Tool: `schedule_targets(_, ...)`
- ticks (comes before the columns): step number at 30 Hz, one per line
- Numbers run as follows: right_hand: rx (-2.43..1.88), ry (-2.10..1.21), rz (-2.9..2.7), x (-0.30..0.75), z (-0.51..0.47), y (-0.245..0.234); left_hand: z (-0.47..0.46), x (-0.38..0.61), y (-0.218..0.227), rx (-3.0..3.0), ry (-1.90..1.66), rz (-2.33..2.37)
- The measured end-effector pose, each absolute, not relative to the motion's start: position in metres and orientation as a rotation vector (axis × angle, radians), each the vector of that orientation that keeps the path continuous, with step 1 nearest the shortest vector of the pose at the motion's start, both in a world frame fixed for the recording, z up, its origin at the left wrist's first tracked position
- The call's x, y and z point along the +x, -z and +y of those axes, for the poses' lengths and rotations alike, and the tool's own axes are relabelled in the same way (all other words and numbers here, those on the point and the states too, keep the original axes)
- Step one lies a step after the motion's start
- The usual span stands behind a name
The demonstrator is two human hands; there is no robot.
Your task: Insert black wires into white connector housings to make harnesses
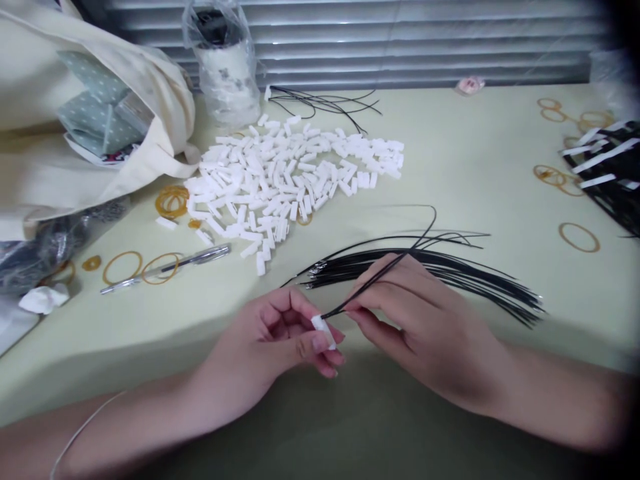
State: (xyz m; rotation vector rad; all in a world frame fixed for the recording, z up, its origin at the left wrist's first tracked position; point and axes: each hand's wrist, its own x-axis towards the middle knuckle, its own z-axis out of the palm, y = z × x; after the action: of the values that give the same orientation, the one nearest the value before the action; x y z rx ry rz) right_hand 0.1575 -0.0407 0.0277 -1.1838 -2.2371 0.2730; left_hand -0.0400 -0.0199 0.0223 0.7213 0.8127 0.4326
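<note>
Between the thumb and fingers of my left hand is a small white connector housing. A few thin black wires run out of the housing's upper end and rise to the right. My right hand pinches at these wires, thumb and forefinger closed close to the housing; the exact grip is partly hidden. Behind and partly under the right hand lies a bundle of loose black wires with small metal terminals at their ends. Farther back spreads a wide pile of white connector housings.
At the left are a cream cloth bag, a pen and rubber bands. A plastic-wrapped roll stands at the back beside a wired connector. Black wires with white connectors lie at the far right near more rubber bands.
</note>
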Motion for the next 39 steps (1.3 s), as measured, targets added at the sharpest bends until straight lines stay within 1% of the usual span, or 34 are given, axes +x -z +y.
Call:
schedule_targets(6, -1.143, -0.215, -2.236, 0.158, -0.042, -0.027, -0.02, -0.04, -0.023, 0.71, -0.445, 0.801)
schedule_targets(17, -1.135, -0.221, -2.198, 0.156, -0.049, -0.028, -0.022, -0.04, -0.024, 0.724, -0.43, 0.849)
schedule_targets(22, -1.1, -0.15, -2.265, 0.153, -0.052, -0.031, -0.021, -0.04, -0.025, 0.726, -0.438, 0.854)
schedule_targets(36, -1.249, -0.439, -2.204, 0.148, -0.053, -0.029, -0.023, -0.042, -0.024, 0.728, -0.41, 0.869)
schedule_targets(39, -1.248, -0.435, -2.173, 0.15, -0.053, -0.032, -0.023, -0.041, -0.024, 0.714, -0.416, 0.862)
